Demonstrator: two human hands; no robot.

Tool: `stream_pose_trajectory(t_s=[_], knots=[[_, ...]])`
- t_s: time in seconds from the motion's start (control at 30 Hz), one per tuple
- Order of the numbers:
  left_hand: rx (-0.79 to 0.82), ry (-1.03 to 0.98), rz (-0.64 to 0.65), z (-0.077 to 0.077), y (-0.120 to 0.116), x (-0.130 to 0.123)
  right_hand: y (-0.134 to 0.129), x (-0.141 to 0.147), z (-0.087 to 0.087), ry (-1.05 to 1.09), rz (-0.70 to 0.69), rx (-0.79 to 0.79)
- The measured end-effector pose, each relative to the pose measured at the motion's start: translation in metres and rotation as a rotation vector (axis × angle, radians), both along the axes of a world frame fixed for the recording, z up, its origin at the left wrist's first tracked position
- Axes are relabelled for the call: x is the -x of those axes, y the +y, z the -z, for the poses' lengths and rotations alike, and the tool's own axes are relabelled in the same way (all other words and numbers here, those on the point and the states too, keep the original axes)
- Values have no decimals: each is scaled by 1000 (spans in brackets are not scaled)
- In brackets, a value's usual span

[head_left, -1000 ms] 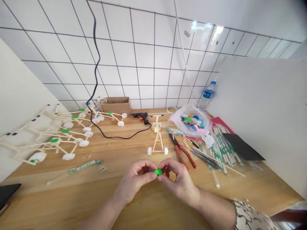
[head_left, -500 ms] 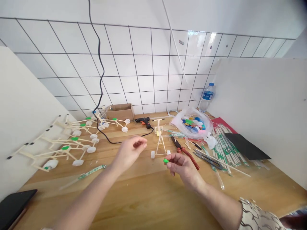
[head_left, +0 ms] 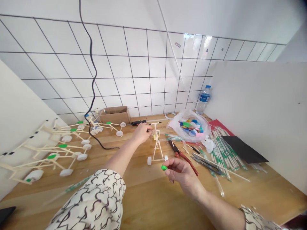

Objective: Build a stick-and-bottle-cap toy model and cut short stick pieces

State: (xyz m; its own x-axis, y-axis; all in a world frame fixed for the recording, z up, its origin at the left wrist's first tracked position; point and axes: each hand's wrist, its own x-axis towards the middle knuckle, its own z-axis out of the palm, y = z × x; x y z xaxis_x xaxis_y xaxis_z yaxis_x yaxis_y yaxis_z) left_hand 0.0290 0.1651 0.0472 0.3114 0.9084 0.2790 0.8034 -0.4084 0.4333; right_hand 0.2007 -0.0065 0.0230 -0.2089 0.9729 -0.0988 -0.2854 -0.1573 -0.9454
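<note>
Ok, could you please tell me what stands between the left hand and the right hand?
In the head view, a wooden-stick model with white wheels stands between the left hand and the right hand, which pinches a green piece.

glue gun (head_left: 138, 122): mostly hidden by left hand (head_left: 142, 133) | its hold: unclear | dark slab (head_left: 6, 215): cut off, left edge

Cream sleeves (head_left: 96, 201), dark squiggly branching lines, loose fabric, bare hands
</note>
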Motion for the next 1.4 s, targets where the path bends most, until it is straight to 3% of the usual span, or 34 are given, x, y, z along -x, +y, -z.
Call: stream_pose_trajectory(t_s=[0.23, 0.47, 0.73, 1.0, 1.13, 1.27, 1.4], knots=[[-32, 19, -35, 9, -11, 6, 1, 0, -3, -58, 30, -40], [15, -27, -133, 12, -66, 27, 2, -3, -11, -207, 94, -159], [76, -144, -241, 11, -116, 36, 17, -8, -3, -372, 205, -293], [120, -565, -286, 6, -155, 32, 23, -2, -5, -401, 273, -373], [266, -692, -178, -4, -174, 14, 24, -1, -4, -518, 283, -485], [417, -872, -137, 2, -171, -5, 24, -2, -3, -633, 290, -637], [637, -1071, -176, 14, -161, -18, 23, -3, -5, -747, 265, -756]])
